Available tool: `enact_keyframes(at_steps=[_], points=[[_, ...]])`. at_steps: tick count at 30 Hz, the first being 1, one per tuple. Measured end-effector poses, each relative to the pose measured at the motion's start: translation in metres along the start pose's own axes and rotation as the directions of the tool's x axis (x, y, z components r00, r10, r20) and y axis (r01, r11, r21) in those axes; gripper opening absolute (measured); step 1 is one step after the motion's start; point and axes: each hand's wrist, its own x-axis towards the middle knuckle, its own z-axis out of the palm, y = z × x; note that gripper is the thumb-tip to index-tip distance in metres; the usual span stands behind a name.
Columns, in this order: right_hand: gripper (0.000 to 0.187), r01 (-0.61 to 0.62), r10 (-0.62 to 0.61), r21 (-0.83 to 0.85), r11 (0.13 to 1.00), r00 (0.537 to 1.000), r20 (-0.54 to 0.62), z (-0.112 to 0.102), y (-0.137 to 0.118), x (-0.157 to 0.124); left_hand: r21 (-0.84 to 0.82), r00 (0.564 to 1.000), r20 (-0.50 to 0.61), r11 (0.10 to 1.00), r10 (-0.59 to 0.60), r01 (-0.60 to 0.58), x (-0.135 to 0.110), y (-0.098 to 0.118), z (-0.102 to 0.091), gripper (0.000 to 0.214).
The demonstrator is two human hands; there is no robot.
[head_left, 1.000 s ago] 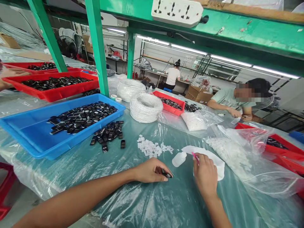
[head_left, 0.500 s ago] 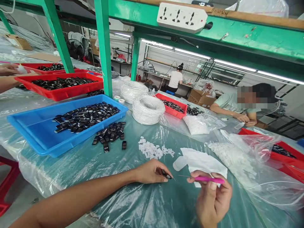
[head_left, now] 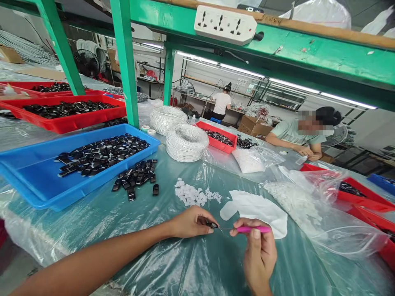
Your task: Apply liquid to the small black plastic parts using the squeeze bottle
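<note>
- Head view, hands: left hand pinches a small black part between thumb and fingertips, low over the plastic-covered table, near centre.
- Right hand is closed around a pink-handled needle tool, held level with its tip at the part.
- Change: a second ago the tool stood upright over the white sheet; it has since swung left to meet the part.
- Around: small white pieces lie just beyond, with loose black parts and a blue tray to the far left.
</note>
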Motion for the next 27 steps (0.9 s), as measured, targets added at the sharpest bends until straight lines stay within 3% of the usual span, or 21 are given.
enact_keyframes(at_steps=[9,19,27], points=[[0.013,0.037,-0.038,-0.024,0.999,0.999,0.0,0.001,0.0,0.0,0.015,1.0,-0.002,1.0,0.021,-0.021,0.0,-0.005,-0.001,0.035],[0.014,-0.013,0.016,-0.048,0.999,0.998,0.056,0.001,0.002,-0.002,0.023,1.0,0.007,0.999,0.03,-0.03,-0.001,0.0,-0.001,0.033],[0.016,0.171,-0.157,-0.056,0.984,0.969,0.191,-0.007,0.012,-0.008,0.01,0.998,-0.03,0.999,0.049,-0.049,-0.001,-0.001,0.0,0.032]])
